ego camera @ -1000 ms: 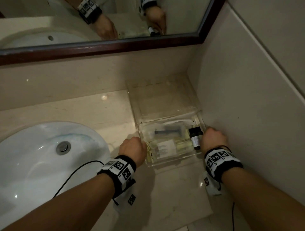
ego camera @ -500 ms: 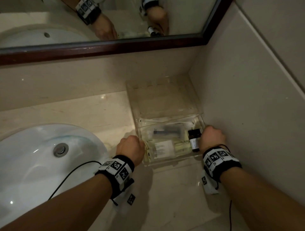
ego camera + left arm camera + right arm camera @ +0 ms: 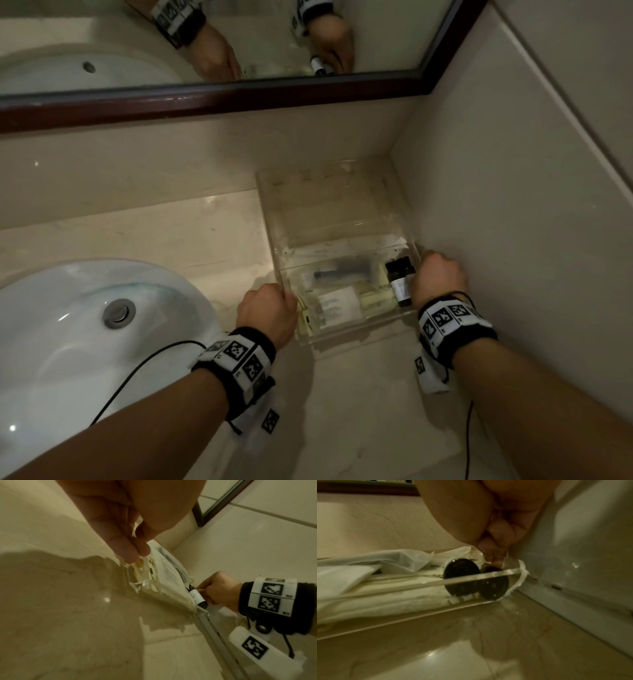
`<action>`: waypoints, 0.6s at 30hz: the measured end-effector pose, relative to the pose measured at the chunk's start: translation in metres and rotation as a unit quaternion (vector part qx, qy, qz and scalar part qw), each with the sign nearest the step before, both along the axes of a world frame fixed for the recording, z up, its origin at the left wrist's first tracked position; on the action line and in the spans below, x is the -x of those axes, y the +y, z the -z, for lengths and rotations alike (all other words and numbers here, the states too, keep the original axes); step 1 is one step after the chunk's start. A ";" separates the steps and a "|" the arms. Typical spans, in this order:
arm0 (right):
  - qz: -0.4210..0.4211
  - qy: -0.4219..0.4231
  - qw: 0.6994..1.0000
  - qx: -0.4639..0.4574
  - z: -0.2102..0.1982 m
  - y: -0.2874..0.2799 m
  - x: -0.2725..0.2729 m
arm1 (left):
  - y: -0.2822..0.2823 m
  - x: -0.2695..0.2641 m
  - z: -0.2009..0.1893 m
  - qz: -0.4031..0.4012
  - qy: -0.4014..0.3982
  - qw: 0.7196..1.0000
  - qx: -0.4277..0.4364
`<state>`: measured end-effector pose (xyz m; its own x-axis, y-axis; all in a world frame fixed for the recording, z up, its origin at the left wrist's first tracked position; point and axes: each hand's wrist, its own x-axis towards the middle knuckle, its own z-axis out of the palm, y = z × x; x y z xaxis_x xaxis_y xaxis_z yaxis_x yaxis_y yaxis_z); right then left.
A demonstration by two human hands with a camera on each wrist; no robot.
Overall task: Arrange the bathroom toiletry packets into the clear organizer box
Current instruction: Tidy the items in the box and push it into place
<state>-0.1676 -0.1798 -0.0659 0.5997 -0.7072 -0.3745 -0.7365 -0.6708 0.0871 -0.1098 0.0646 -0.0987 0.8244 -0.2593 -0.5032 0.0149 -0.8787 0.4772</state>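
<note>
The clear organizer box (image 3: pixel 346 339) sits on the counter in the corner, its lid (image 3: pixel 325 205) standing open against the back wall. Inside lie pale toiletry packets (image 3: pixel 337 303) and two dark bottles (image 3: pixel 399 281) at the right end. My left hand (image 3: pixel 267 308) pinches the box's left wall, with fingertips (image 3: pixel 132 550) curled over the rim beside the packets (image 3: pixel 163 585). My right hand (image 3: pixel 438 279) grips the right wall next to the bottles (image 3: pixel 462 577), fingers (image 3: pixel 494 536) curled over the edge.
A white sink basin (image 3: pixel 85 325) lies left of the box. The tiled side wall (image 3: pixel 513 240) stands right against my right hand. A dark-framed mirror (image 3: pixel 239 99) runs above the backsplash. Black wrist cables (image 3: pixel 137 370) trail over the counter.
Both hands keep their grip on the box's side walls. The box and hands have barely moved; the view has shifted slightly.
</note>
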 end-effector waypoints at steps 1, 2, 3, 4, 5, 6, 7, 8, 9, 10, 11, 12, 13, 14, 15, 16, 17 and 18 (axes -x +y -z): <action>0.001 -0.003 1.000 0.000 0.000 0.000 -0.002 | 0.000 -0.002 0.000 -0.003 -0.001 1.000 0.002; 0.003 -0.009 1.000 0.000 0.000 0.000 -0.004 | -0.001 -0.005 -0.001 -0.006 -0.003 1.000 0.005; 0.005 -0.017 1.000 -0.001 -0.001 0.001 -0.006 | -0.001 -0.006 -0.001 -0.011 -0.004 1.000 0.008; 0.008 -0.024 1.000 -0.005 -0.001 0.001 -0.007 | -0.001 -0.008 -0.001 -0.013 -0.002 1.000 0.013; 0.014 -0.030 0.999 -0.011 -0.001 0.003 -0.007 | 0.000 -0.009 0.000 -0.014 0.003 1.000 0.016; 0.024 -0.035 0.999 -0.017 -0.002 0.004 -0.006 | 0.001 -0.009 0.002 -0.014 0.011 1.000 0.017; 0.036 -0.040 0.998 -0.023 -0.003 0.007 -0.003 | 0.003 -0.009 0.004 -0.013 0.024 0.999 0.017; 0.048 -0.044 0.997 -0.029 -0.005 0.009 0.000 | 0.005 -0.008 0.005 -0.010 0.041 0.999 0.016; 0.058 -0.049 0.997 -0.035 -0.006 0.012 0.003 | 0.006 -0.006 0.007 -0.005 0.063 0.998 0.016; 0.068 -0.048 0.996 -0.039 -0.006 0.014 0.007 | 0.006 -0.005 0.007 -0.002 0.086 0.996 0.020; 0.074 -0.045 0.995 -0.042 -0.007 0.016 0.009 | 0.006 -0.003 0.007 0.002 0.106 0.994 0.023; 0.079 -0.040 0.995 -0.043 -0.007 0.017 0.011 | 0.004 -0.002 0.005 0.003 0.128 0.991 0.028; 0.083 -0.033 0.995 -0.044 -0.007 0.018 0.012 | 0.003 -0.001 0.004 -0.004 0.152 0.988 0.038; 0.087 -0.025 0.995 -0.044 -0.008 0.018 0.012 | 0.001 0.000 0.003 -0.022 0.181 0.982 0.055; 0.092 -0.019 0.994 -0.047 -0.008 0.017 0.011 | -0.001 0.000 0.002 -0.045 0.212 0.974 0.072; 0.098 -0.013 0.994 -0.052 -0.009 0.016 0.011 | -0.002 0.001 0.002 -0.068 0.239 0.965 0.084; 0.102 -0.011 0.993 -0.058 -0.009 0.016 0.010 | -0.003 0.001 0.001 -0.084 0.260 0.958 0.092; 0.106 -0.011 0.992 -0.065 -0.010 0.015 0.010 | -0.005 0.001 0.000 -0.098 0.275 0.951 0.097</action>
